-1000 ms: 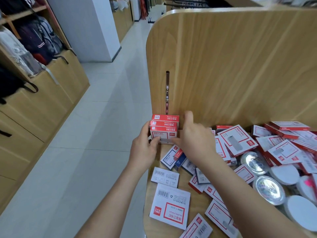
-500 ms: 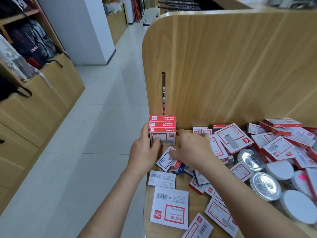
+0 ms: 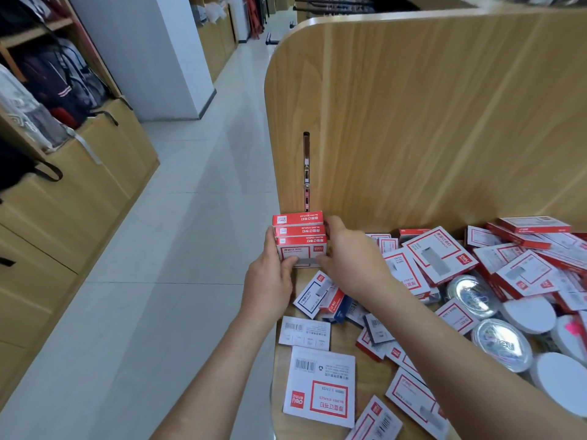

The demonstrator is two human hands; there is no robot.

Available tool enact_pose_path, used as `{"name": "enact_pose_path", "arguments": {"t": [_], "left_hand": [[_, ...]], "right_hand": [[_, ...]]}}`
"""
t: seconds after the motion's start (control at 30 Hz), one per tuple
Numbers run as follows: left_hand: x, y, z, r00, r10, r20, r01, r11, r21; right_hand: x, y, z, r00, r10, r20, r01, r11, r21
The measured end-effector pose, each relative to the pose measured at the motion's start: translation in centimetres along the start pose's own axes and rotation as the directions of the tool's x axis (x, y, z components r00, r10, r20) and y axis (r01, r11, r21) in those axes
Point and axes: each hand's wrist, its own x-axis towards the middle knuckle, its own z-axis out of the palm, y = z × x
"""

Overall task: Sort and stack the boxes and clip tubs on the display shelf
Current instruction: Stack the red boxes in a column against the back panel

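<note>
Three red-and-white staple boxes [image 3: 300, 239] stand upright in a row at the back left corner of the wooden shelf [image 3: 286, 350]. My left hand [image 3: 270, 282] grips the row's left side and front, thumb across the front box. My right hand [image 3: 352, 260] holds the row's right side, fingers curled round it. Loose red-and-white boxes [image 3: 440, 254] lie scattered over the shelf to the right. Round clip tubs, some with silver lids [image 3: 500, 349] and some white [image 3: 529, 314], sit at the right.
A tall wooden back panel [image 3: 428, 122] with a vertical metal slot [image 3: 306, 173] rises behind the shelf. Flat boxes [image 3: 319, 385] lie near the front edge. The tiled aisle [image 3: 158, 249] runs on the left, past cabinets holding backpacks [image 3: 60, 81].
My right hand has slid from the front of the row round to its right side. The boxes now stand squarer together. My left hand has stayed on the left side.
</note>
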Motion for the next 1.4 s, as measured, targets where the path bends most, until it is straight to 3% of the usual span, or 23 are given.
{"name": "enact_pose_path", "arguments": {"t": [0.1,0.23,0.3,0.4,0.5,0.57,0.67,0.73,0.93,1.07,1.13,1.23,1.3,1.4], "left_hand": [[0.1,0.1,-0.1,1.000,-0.005,-0.003,0.005,1.000,-0.012],[0.0,0.0,-0.3,0.999,-0.018,0.038,0.020,0.999,-0.040],[0.0,0.0,-0.4,0.997,-0.025,0.077,0.033,0.994,-0.102],[-0.1,-0.4,-0.9,0.992,-0.093,0.087,0.108,0.976,-0.191],[-1.6,0.1,-1.5,0.993,-0.082,-0.082,0.065,0.979,-0.194],[-2.8,0.8,-1.9,0.980,0.022,-0.198,-0.050,0.989,-0.142],[-3.1,1.3,-1.7,0.986,0.082,-0.143,-0.098,0.989,-0.112],[-2.6,1.2,-1.4,0.991,0.072,-0.111,-0.087,0.987,-0.136],[-0.8,1.3,-1.9,0.992,0.016,-0.129,-0.044,0.975,-0.217],[0.0,1.4,-2.6,0.990,-0.037,-0.133,0.001,0.965,-0.261],[0.3,1.4,-2.7,0.990,-0.066,-0.125,0.024,0.950,-0.310],[0.6,1.3,-2.6,0.989,-0.105,-0.100,0.058,0.917,-0.395],[0.6,1.2,-2.6,0.991,-0.108,-0.084,0.058,0.889,-0.454],[0.9,1.1,-3.0,0.991,-0.131,-0.033,0.092,0.830,-0.550]], "right_hand": [[-0.8,0.3,-0.4,1.000,0.005,0.021,-0.001,0.978,-0.210],[-1.9,0.2,-0.5,0.986,0.047,0.157,0.005,0.949,-0.316],[-2.2,-0.1,-0.3,0.988,0.027,0.150,0.020,0.953,-0.303],[-2.9,0.9,-1.7,0.999,0.012,-0.042,-0.020,0.979,-0.201],[-4.1,4.7,-4.9,0.973,0.082,-0.213,-0.141,0.951,-0.276],[-4.7,7.4,-6.8,0.964,0.183,-0.194,-0.244,0.896,-0.370],[-4.6,9.9,-8.0,0.937,0.346,-0.038,-0.327,0.837,-0.439],[-4.3,10.4,-7.9,0.925,0.380,0.019,-0.333,0.833,-0.442],[-3.0,11.3,-8.6,0.937,0.333,-0.105,-0.349,0.896,-0.273],[-3.3,9.8,-10.5,0.937,0.168,-0.306,-0.220,0.965,-0.143],[-3.7,7.9,-12.0,0.914,0.109,-0.391,-0.084,0.993,0.080],[-4.1,3.5,-12.4,0.974,-0.050,-0.219,0.160,0.839,0.520],[-3.6,1.1,-10.2,0.977,-0.203,-0.067,0.207,0.822,0.531],[-2.7,-1.1,-5.6,0.953,-0.302,0.000,0.288,0.910,0.297]]}}
